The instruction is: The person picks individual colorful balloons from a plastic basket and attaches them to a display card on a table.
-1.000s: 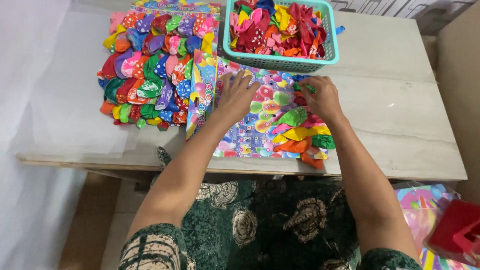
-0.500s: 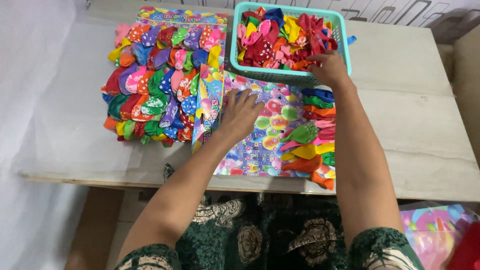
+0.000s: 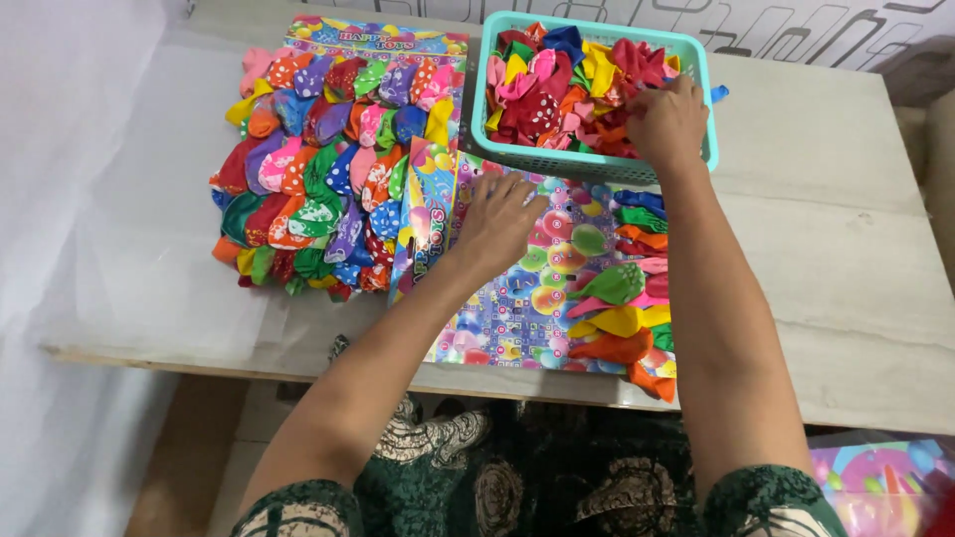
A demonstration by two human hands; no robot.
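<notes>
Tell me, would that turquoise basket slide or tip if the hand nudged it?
The basket would probably slide rather than tip: it looks low, wide and flat on the smooth table. It is likely light, being mesh plastic heaped with limp balloons. The right hand resting inside may steady it.

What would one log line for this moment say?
left hand: flat on printed card | right hand: in teal basket among loose balloons | filled card: beside

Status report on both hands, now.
Left hand flat on printed card. Right hand in teal basket among loose balloons. Nothing blocking.
</notes>
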